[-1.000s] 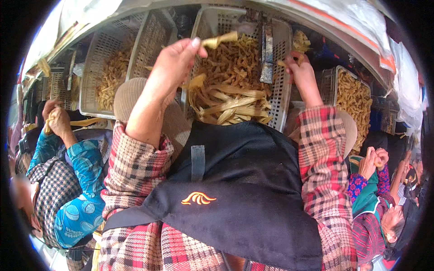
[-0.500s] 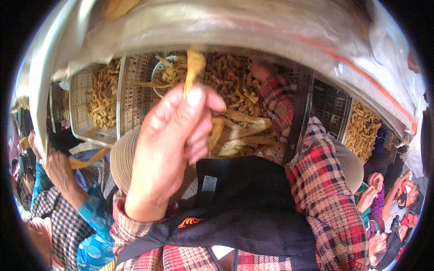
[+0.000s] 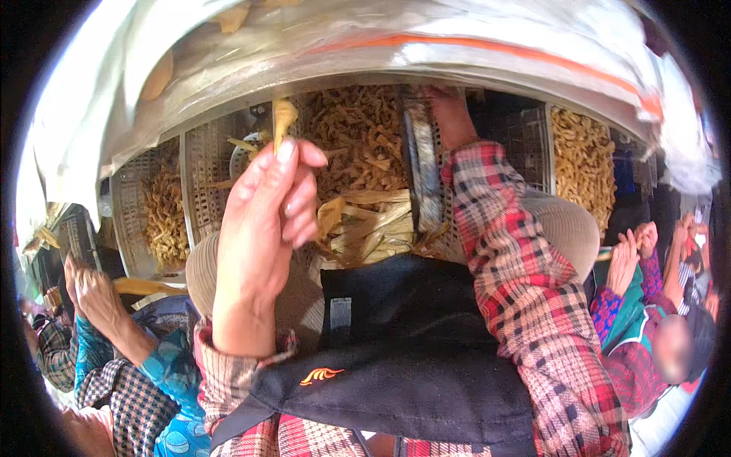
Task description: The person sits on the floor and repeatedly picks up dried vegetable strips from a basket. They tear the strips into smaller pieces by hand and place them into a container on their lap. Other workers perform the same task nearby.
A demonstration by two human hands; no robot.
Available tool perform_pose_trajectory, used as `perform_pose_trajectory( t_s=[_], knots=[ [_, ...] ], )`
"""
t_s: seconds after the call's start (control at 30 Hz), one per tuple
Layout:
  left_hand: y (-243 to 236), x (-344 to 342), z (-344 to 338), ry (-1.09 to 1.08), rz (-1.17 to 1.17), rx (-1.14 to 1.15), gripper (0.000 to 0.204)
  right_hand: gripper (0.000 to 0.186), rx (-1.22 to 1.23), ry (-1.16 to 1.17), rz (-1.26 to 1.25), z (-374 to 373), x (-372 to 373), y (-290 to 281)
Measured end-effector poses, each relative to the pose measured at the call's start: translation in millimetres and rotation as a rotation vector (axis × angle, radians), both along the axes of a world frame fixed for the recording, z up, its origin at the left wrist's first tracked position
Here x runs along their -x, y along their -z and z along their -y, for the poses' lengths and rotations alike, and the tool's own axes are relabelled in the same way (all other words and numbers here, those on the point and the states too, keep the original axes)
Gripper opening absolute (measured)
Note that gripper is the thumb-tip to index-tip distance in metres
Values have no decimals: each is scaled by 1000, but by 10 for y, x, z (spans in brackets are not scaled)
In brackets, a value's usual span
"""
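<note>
My left hand point(image 3: 263, 206) is raised over my lap, thumb and fingers closed on a yellow strip point(image 3: 285, 118) with a thicker top end. Beneath it lies a heap of flat pale-yellow strips point(image 3: 373, 221). Beyond them is a mass of brownish, twisted short pieces point(image 3: 354, 145). My right hand point(image 3: 454, 118) reaches forward beside a dark, wet-looking bar point(image 3: 421, 167). Its fingers are hidden at the edge of the pale sheeting, so what it touches does not show.
White plastic sheeting point(image 3: 335, 57) with an orange stripe arches across the front. Light crates point(image 3: 199, 179) stand at left; twisted pieces point(image 3: 582, 160) fill another at right. A co-worker's hands point(image 3: 99, 293) are at the left, another's point(image 3: 632, 255) at the right.
The view has turned, so the dark bar and crates sit further left. My left hand still grips the yellow strip. My right hand stays forward near the sheeting.
</note>
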State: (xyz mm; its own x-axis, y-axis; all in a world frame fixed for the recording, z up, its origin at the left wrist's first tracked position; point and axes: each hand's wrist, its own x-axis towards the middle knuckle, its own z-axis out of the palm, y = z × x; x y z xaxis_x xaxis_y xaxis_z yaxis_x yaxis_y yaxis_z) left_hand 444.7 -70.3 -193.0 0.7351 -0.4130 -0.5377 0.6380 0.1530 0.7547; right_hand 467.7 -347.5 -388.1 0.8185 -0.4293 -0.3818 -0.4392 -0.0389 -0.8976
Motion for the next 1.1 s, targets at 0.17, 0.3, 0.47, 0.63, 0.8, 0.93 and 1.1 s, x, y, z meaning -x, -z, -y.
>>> perform_pose_trajectory(
  t_s=[0.17,0.3,0.47,0.63,0.8,0.93,1.1],
  knots=[
    [75,46,82,61,75,108,29,27,-92,-203,138,232,695,-1251],
    [115,66,111,54,159,139,31,23,-178,-212,360,277,1147,-1809],
    [85,109,221,110,206,164,72,21,-348,-145,518,-126,1163,-1960],
    [149,57,173,270,178,329,97,13,-412,-140,590,-565,1014,-1764],
    [198,96,223,256,374,35,51,13,-367,-161,531,-555,968,-1695],
    [299,44,287,153,244,55,25,15,-173,-189,528,-584,916,-1562],
    [391,46,355,185,165,-56,19,16,69,-163,539,-620,851,-1454]
  ],
)
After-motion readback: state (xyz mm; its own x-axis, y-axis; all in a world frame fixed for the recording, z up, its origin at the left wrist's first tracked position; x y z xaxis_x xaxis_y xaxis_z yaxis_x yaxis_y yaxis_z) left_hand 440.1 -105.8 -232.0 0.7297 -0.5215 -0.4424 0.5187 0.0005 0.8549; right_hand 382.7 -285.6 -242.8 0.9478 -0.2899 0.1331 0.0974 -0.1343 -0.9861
